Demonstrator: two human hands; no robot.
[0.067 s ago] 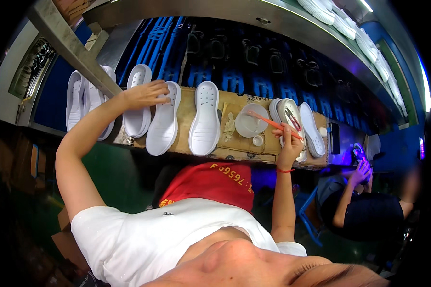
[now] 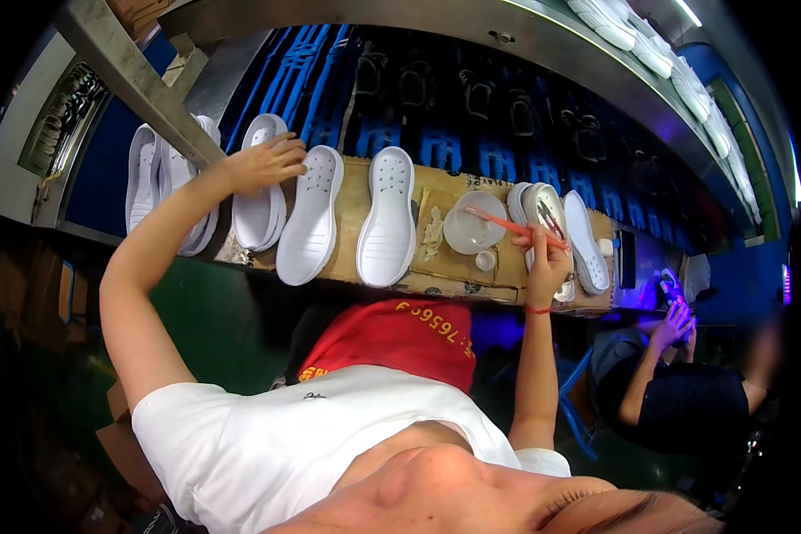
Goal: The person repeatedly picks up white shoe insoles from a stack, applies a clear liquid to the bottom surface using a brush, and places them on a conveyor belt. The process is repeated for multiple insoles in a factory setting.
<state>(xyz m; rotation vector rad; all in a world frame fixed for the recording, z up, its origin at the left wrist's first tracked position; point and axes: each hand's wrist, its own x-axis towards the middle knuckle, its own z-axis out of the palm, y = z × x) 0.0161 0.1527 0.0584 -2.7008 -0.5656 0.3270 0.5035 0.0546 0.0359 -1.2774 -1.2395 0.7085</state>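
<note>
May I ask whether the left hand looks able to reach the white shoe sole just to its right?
Probably yes: the left hand lies close to the white shoe sole, and nothing visible stands between them.

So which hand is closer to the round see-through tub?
The right hand: it's just right of the tub, holding an orange brush toward it. The left hand is much farther left, over the stacked white soles.

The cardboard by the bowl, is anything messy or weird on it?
Yes, a wrinkled, pale patch on the cardboard, left of the bowl. Its ragged edges look odd beside the smooth soles. I can't tell whether it's spilled.
</note>
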